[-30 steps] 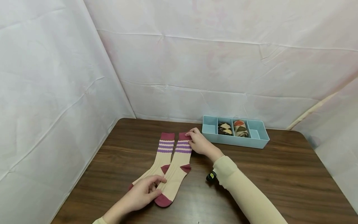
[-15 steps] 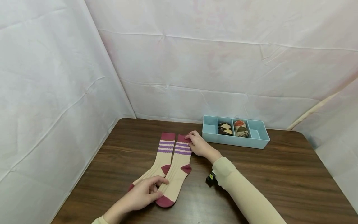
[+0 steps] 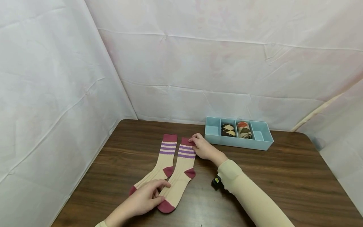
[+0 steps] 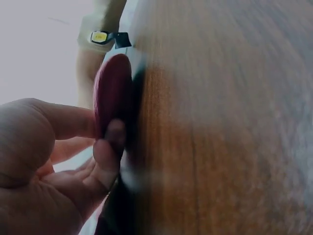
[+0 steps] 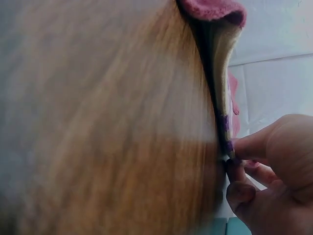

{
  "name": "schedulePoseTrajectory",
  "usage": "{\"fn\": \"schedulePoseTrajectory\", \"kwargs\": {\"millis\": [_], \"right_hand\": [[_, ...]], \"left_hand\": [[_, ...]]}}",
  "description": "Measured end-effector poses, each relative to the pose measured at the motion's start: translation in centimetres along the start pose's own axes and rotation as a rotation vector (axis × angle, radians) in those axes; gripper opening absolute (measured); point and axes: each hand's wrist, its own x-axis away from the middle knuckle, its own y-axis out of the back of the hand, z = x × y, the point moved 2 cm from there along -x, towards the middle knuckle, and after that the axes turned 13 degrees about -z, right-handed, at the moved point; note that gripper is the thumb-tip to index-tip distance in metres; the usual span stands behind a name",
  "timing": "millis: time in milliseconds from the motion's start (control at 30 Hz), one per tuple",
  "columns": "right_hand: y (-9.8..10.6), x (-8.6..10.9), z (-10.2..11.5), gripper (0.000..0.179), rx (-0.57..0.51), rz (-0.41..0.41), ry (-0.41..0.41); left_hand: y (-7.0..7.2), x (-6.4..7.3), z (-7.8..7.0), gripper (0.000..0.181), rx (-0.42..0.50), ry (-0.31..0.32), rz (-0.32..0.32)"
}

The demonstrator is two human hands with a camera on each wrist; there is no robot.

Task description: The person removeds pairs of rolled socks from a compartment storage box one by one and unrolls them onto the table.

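Two cream socks with maroon toes, heels and cuffs and purple stripes lie flat on the table. The right-hand sock (image 3: pixel 181 171) partly overlaps the foot of the left-hand sock (image 3: pixel 167 160). My left hand (image 3: pixel 146 197) pinches the right-hand sock near its toe, thumb on one face and fingers on the other, as the left wrist view shows at the maroon toe (image 4: pixel 112 90). At the cuff end, my right hand (image 3: pixel 204 147) pinches the same sock's right edge by the stripes. In the right wrist view the sock's maroon heel (image 5: pixel 215 10) stands slightly off the table.
A light-blue divided box (image 3: pixel 238 142) stands at the back right, with a black-and-cream argyle sock roll (image 3: pixel 228 130) and an orange-and-green one (image 3: pixel 244 130) in its middle compartments. White cloth walls (image 3: pixel 181 63) border the wooden table (image 3: pixel 255 170).
The right-hand sock has shifted slightly toward me, both hands keeping their hold on it. The left-hand sock and the box stay in place.
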Motion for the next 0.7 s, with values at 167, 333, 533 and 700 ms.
{"fn": "schedulePoseTrajectory", "kwargs": {"millis": [167,333,533,700], "right_hand": [[0.13,-0.06,0.15,0.037,-0.019,0.029,-0.018],[0.34,0.13,0.05,0.052,-0.028,0.078,-0.033],[0.43,0.44,-0.14,0.058,-0.020,0.114,-0.064],[0.66,0.62,-0.12,0.059,-0.011,0.141,-0.067]], "left_hand": [[0.28,0.07,-0.49,0.039,-0.111,-0.012,-0.045],[0.56,0.15,-0.89,0.038,-0.168,-0.039,-0.062],[0.90,0.40,-0.99,0.040,-0.185,-0.048,-0.038],[0.90,0.26,-0.94,0.040,-0.195,-0.028,-0.013]]}}
